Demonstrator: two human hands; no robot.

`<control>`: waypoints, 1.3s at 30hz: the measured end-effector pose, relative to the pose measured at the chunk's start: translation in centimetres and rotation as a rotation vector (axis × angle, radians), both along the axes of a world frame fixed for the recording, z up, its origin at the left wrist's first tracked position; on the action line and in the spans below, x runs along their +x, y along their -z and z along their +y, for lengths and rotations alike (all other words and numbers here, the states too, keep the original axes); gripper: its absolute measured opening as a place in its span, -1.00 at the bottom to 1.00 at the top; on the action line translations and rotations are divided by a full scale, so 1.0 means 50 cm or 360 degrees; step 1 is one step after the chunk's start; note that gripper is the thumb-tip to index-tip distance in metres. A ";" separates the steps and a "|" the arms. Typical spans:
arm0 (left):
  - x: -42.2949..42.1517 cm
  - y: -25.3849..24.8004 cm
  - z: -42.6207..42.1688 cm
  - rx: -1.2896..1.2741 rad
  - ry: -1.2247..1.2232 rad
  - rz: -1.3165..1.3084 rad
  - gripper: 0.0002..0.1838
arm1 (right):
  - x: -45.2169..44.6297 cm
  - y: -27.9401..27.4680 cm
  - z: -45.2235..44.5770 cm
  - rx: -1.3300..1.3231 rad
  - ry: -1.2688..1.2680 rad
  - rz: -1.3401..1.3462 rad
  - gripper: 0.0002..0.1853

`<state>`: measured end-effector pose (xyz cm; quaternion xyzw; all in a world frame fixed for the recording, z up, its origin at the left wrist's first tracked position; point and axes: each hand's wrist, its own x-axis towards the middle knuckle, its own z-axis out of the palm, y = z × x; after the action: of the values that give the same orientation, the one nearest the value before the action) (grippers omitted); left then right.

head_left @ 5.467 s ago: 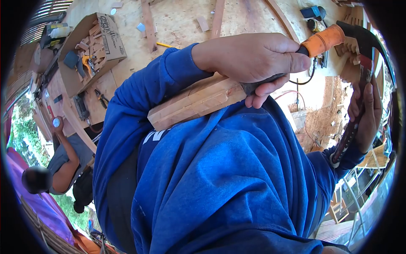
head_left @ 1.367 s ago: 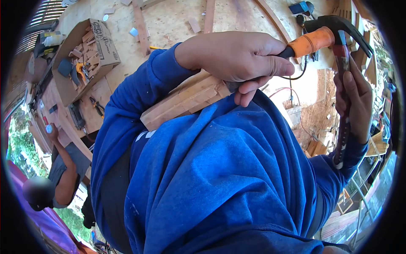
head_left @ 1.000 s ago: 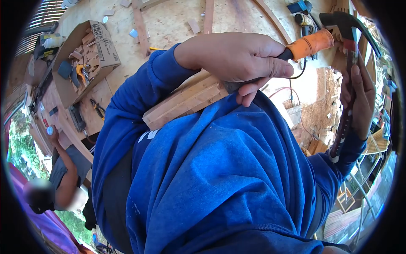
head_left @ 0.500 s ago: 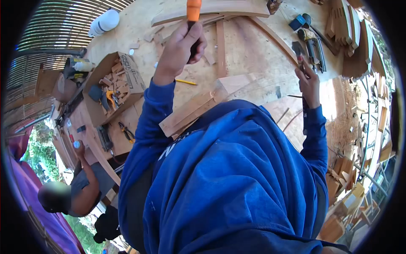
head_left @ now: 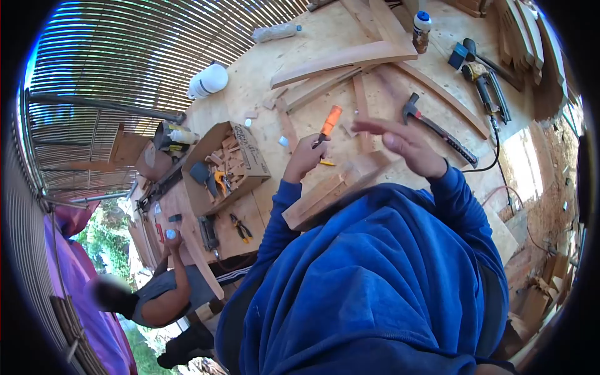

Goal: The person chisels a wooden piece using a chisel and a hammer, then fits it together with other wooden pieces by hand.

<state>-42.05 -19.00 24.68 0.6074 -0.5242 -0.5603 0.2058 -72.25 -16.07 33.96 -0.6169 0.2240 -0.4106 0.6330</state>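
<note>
My left hand [head_left: 305,159] is closed round an orange-and-black handled tool [head_left: 331,122], its orange end pointing up and away; the tool's other end is hidden. My right hand [head_left: 415,147] hangs open over the bench with fingers stretched to the left, holding nothing. Close to my body, below both hands, lies a block-like wooden piece [head_left: 328,194]. A yellow pencil [head_left: 327,163] shows partly beside my left hand. To the right of my right hand, a claw hammer [head_left: 431,125] with a red-and-black handle rests on the bench.
A cardboard box [head_left: 253,156] of wood offcuts stands left. Curved wooden parts [head_left: 344,62] lie across the bench [head_left: 244,56]. A nail gun [head_left: 484,87] with a hose, a bottle [head_left: 422,31] and pliers [head_left: 240,228] lie around. Another person [head_left: 169,294] works at left.
My right hand has let go of the hammer and moved left, fingers extended. My left hand, still gripping the orange-handled tool, has come lower and nearer the wooden piece. The view has shifted.
</note>
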 end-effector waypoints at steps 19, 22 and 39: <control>-0.001 -0.313 0.260 -0.0807 0.0368 0.0384 -0.06 | 0.074 -0.097 0.081 -0.1353 0.0597 0.0544 -0.61; -0.011 -0.282 0.265 -0.0765 0.0106 0.0101 -0.28 | 0.023 -0.197 0.121 -0.0981 0.0009 0.0187 -0.77; 0.028 -0.419 0.336 -0.1709 0.0576 0.1664 -0.40 | 0.112 -0.138 0.087 -0.0320 0.0137 0.0869 -0.55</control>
<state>-40.65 -2.19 45.64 -0.0146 -0.6499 -0.4682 0.5984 -66.66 -11.71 40.88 -0.7542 0.3701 -0.2759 0.4669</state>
